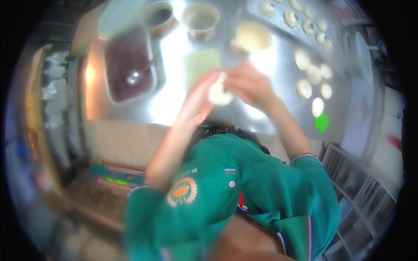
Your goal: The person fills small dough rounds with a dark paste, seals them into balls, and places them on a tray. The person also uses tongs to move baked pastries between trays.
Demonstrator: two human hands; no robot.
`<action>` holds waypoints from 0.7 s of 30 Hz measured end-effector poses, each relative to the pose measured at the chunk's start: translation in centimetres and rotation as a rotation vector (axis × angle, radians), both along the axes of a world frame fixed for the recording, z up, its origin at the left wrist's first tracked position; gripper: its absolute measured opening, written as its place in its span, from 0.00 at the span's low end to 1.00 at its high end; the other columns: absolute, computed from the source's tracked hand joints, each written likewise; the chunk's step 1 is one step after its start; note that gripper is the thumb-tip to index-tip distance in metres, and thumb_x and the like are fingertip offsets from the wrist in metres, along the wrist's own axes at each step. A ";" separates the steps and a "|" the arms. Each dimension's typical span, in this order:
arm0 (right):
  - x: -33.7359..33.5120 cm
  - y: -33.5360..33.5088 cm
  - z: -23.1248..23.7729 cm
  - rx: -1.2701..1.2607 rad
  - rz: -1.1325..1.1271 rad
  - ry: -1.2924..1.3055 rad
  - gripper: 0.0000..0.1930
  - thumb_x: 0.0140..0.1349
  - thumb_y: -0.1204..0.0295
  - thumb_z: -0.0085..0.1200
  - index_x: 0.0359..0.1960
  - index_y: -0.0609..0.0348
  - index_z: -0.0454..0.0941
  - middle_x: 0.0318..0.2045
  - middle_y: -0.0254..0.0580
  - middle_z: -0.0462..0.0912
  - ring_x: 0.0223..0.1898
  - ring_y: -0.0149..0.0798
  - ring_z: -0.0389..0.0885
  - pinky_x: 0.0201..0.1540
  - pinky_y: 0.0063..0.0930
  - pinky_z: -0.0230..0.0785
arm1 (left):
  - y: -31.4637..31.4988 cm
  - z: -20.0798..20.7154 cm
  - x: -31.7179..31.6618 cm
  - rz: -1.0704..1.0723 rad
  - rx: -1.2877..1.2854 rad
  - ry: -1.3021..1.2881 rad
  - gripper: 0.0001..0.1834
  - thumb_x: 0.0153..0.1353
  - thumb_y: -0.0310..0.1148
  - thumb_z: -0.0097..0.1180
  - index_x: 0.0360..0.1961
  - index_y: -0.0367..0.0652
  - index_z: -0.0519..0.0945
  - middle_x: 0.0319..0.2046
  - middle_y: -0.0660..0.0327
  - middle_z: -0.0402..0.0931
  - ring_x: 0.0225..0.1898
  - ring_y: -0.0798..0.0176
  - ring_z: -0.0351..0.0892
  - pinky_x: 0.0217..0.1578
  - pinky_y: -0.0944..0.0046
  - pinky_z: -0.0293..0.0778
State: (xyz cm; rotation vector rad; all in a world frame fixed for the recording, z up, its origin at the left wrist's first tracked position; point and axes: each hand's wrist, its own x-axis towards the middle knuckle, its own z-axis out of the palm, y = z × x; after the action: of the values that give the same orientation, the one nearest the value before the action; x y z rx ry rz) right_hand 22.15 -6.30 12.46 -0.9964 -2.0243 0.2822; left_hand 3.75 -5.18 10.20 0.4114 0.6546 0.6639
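A worker in a green shirt [244, 195] holds a dough round [219, 92] above the steel bench [270, 65], the left hand [198, 102] cupping it from below and the right hand's [250, 85] fingers pinching its edge (motion blurs the detail). To the right lie flat dough discs [313, 80] not yet shaped; beyond, a tray [278, 19] carries finished pieces. A pan of dark filling [129, 65] and three cups [200, 19] stand farther back, none obstructing the hands.

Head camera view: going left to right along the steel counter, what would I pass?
Tray of dark filling → left hand → dough piece held by both hands → right hand → loose dough rounds → green square.
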 end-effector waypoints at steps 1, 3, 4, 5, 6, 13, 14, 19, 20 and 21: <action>-0.2 -0.1 0.3 -0.046 -0.019 0.027 0.12 0.45 0.75 0.66 0.35 0.53 0.84 0.32 0.31 0.80 0.34 0.38 0.76 0.34 0.29 0.71 | 0.1 0.1 0.0 0.000 0.002 -0.010 0.23 0.73 0.43 0.41 0.60 0.38 0.69 0.52 0.56 0.75 0.53 0.59 0.77 0.52 0.50 0.75; -0.6 -0.7 1.1 -0.143 -0.058 0.085 0.12 0.45 0.75 0.66 0.34 0.53 0.83 0.31 0.30 0.80 0.33 0.37 0.76 0.34 0.29 0.70 | 0.1 0.3 -0.2 0.001 0.001 -0.025 0.22 0.73 0.42 0.41 0.60 0.38 0.69 0.52 0.56 0.75 0.52 0.59 0.77 0.51 0.49 0.77; -0.5 -0.5 0.7 -0.090 -0.045 0.046 0.13 0.45 0.75 0.66 0.35 0.52 0.83 0.32 0.30 0.80 0.34 0.37 0.76 0.33 0.29 0.70 | 0.2 0.3 -0.3 -0.009 0.003 -0.017 0.22 0.73 0.42 0.41 0.60 0.38 0.69 0.52 0.56 0.75 0.53 0.59 0.77 0.52 0.49 0.76; -0.2 -0.4 -0.2 -0.038 -0.035 0.006 0.14 0.45 0.74 0.66 0.36 0.52 0.83 0.33 0.31 0.80 0.34 0.37 0.76 0.33 0.29 0.70 | 0.3 0.1 -0.3 -0.022 0.004 -0.011 0.22 0.73 0.41 0.42 0.60 0.38 0.68 0.53 0.55 0.74 0.53 0.58 0.77 0.52 0.49 0.76; -0.1 -0.4 -0.8 0.014 -0.026 -0.034 0.14 0.45 0.74 0.66 0.37 0.51 0.84 0.33 0.31 0.80 0.34 0.37 0.76 0.33 0.30 0.69 | 0.4 0.2 -0.2 -0.035 0.005 -0.006 0.22 0.72 0.41 0.42 0.60 0.38 0.68 0.53 0.55 0.74 0.54 0.58 0.76 0.53 0.49 0.75; -0.7 -2.2 -1.1 0.173 -0.159 -0.131 0.20 0.48 0.58 0.66 0.42 0.49 0.82 0.41 0.32 0.81 0.42 0.40 0.77 0.48 0.38 0.65 | 0.3 2.0 0.0 0.084 -0.075 -0.032 0.22 0.68 0.37 0.48 0.60 0.38 0.67 0.54 0.54 0.72 0.56 0.57 0.73 0.55 0.54 0.74; -1.0 -2.0 -0.7 0.185 -0.177 -0.132 0.21 0.49 0.55 0.65 0.42 0.50 0.82 0.42 0.33 0.81 0.43 0.40 0.77 0.51 0.39 0.64 | 0.1 2.7 0.3 0.111 -0.142 -0.051 0.26 0.70 0.43 0.45 0.62 0.37 0.66 0.57 0.53 0.71 0.59 0.56 0.71 0.57 0.53 0.72; 0.2 -2.1 1.7 0.107 -0.301 0.133 0.26 0.55 0.48 0.61 0.45 0.56 0.81 0.45 0.42 0.81 0.49 0.42 0.75 0.58 0.41 0.60 | -1.2 4.0 -0.5 0.022 0.310 0.112 0.40 0.71 0.61 0.29 0.68 0.36 0.58 0.65 0.52 0.64 0.67 0.54 0.63 0.64 0.49 0.61; 0.0 -2.0 1.8 -0.045 -0.310 0.267 0.26 0.56 0.48 0.60 0.45 0.58 0.81 0.45 0.44 0.80 0.48 0.43 0.75 0.58 0.40 0.60 | -1.1 3.5 -0.1 0.065 0.331 0.115 0.37 0.72 0.58 0.32 0.67 0.36 0.60 0.63 0.53 0.66 0.64 0.55 0.65 0.62 0.50 0.64; -0.5 -1.6 1.5 -0.192 -0.311 0.397 0.26 0.58 0.49 0.59 0.45 0.61 0.80 0.45 0.46 0.80 0.48 0.45 0.76 0.57 0.40 0.61 | -0.8 2.7 0.7 0.112 0.357 0.112 0.34 0.73 0.55 0.34 0.66 0.36 0.61 0.62 0.53 0.67 0.62 0.56 0.68 0.61 0.51 0.67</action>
State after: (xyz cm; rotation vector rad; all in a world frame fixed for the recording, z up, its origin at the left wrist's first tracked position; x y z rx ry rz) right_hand 21.65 -7.92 13.96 -1.2467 -1.4821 0.4705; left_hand 4.48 -5.99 12.95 0.7509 0.6694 0.8730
